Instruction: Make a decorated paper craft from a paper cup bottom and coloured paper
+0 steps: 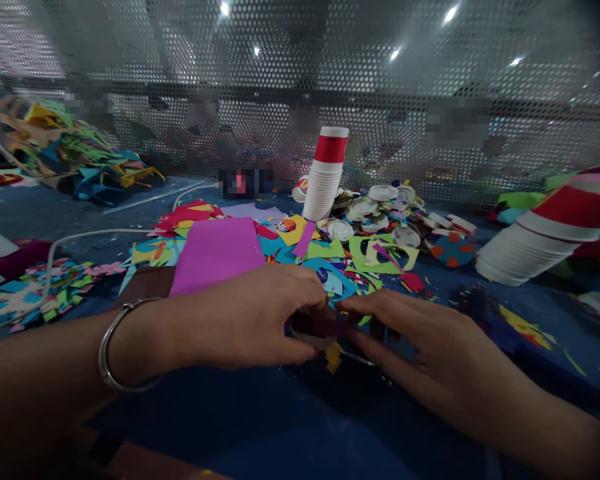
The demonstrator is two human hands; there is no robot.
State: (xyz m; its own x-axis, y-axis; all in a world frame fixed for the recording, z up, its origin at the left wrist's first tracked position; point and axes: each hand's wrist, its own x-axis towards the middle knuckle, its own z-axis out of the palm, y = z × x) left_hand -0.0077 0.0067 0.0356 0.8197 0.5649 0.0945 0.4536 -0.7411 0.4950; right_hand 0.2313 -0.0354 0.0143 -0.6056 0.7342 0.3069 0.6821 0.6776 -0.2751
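In the head view, my left hand (pixel 275 313), with a bangle at the wrist, curls its thumb and fingers round a small, shallow, round paper-cup piece (pixel 325 341). Its inside is in shadow and looks dark purple. My right hand (pixel 420 340) meets it from the right, index finger and thumb closing at the edge of a dark purple bit of paper (pixel 336 327). The exact contact is too dark to make out. A small yellow paper tab (pixel 333 358) hangs below the cup piece. Just beyond my left hand lies a bright purple paper sheet (pixel 220 253).
Colourful paper scraps (pixel 330 250) spread behind my hands. A tall cup stack (pixel 324 177) stands among them, another cup stack (pixel 540 233) leans at the right. Cut cup bottoms (pixel 375 210) lie heaped at the back. A white cable (pixel 100 232) crosses the left; a perforated metal screen (pixel 280 67) rises behind.
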